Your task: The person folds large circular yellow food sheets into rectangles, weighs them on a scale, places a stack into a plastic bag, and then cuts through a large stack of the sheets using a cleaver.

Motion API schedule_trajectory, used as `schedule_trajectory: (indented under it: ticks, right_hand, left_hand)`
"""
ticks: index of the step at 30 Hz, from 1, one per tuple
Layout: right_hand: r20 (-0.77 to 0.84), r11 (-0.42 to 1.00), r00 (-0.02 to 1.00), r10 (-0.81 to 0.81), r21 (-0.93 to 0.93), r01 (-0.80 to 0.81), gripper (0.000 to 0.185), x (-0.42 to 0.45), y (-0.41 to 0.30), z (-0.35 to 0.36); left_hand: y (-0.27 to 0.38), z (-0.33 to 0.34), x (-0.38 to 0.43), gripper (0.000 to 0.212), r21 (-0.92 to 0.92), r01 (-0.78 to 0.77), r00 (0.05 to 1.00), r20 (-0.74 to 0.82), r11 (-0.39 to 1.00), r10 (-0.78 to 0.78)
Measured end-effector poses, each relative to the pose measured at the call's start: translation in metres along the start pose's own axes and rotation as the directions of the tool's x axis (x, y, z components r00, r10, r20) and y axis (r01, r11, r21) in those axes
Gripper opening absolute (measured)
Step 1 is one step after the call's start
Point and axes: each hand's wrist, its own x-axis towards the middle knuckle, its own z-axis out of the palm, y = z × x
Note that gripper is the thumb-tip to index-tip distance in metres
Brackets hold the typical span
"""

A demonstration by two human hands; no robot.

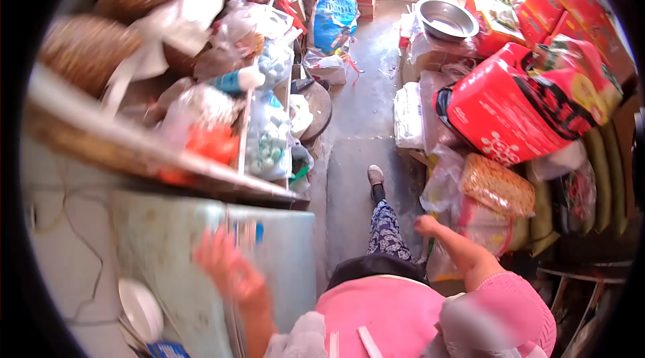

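Observation:
My left hand (227,267) is raised over the pale, stained top of a cabinet or chest (176,247); it is blurred, with fingers spread and nothing seen in them. On the other side, my right hand (427,225) hangs beside clear plastic bags (443,181), its fingers curled; whether it holds anything cannot be told. Close to it lie a clear-wrapped pack of brown food (498,184) and a large red printed bag (519,106). One foot in a light shoe (375,175) is on the grey floor.
A narrow floor aisle (373,106) runs ahead between piled goods. Left are a shelf edge (151,146), bagged items and a round wooden board (317,108). A blue printed bag (335,17) stands farther off. Right are a metal basin (447,19) and red boxes (579,5).

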Motion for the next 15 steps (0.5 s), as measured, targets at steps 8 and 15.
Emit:
schedule_trajectory:
  ticks: [8,15]
  right_hand:
    - [-0.091,0.962,0.959,-0.268,-0.073,0.262,0.044,0.428,-0.186,-0.201]
    - [-0.305,0.734,0.693,-0.653,-0.480,0.481,0.055,0.704,-0.328,-0.290]
  left_hand:
    - [-0.067,0.113,0.020,0.061,0.167,0.863,0.497,-0.442,0.476,-0.747]
    - [-0.114,0.173,0.065,0.058,0.444,0.852,0.503,-0.548,0.278,-0.669]
